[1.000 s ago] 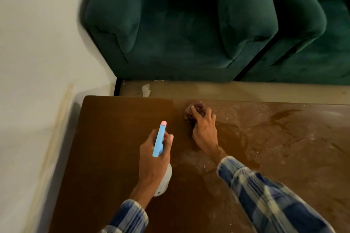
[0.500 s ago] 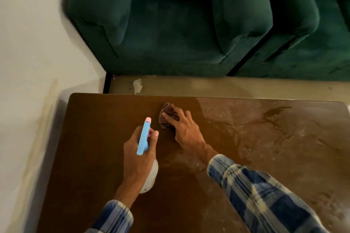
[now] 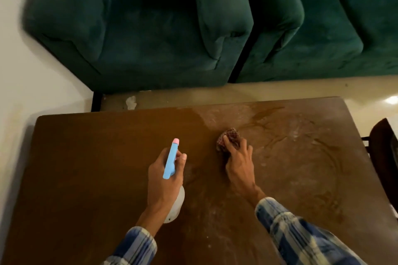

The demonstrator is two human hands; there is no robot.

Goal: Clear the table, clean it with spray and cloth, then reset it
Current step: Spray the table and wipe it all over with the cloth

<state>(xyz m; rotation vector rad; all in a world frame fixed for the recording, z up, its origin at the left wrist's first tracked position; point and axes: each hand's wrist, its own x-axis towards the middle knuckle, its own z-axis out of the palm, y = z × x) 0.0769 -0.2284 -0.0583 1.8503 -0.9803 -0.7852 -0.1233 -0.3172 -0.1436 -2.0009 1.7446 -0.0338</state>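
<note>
A brown wooden table (image 3: 90,168) fills the lower view, its right half streaked with wet smears and pale dust. My left hand (image 3: 163,180) grips a spray bottle (image 3: 171,158) with a blue head, pink tip and white body, held just above the table's middle. My right hand (image 3: 239,161) presses a small dark red checked cloth (image 3: 229,136) flat against the tabletop, to the right of the bottle. Most of the cloth is under my fingers.
Two dark green armchairs (image 3: 140,28) stand side by side beyond the table's far edge, across a strip of pale floor (image 3: 280,90). A white wall (image 3: 13,92) runs along the left. A dark chair edge (image 3: 383,153) shows at the right.
My right hand has slid the cloth to the right across the table, away from the bottle. The left hand keeps its hold on the spray bottle. The view has shifted.
</note>
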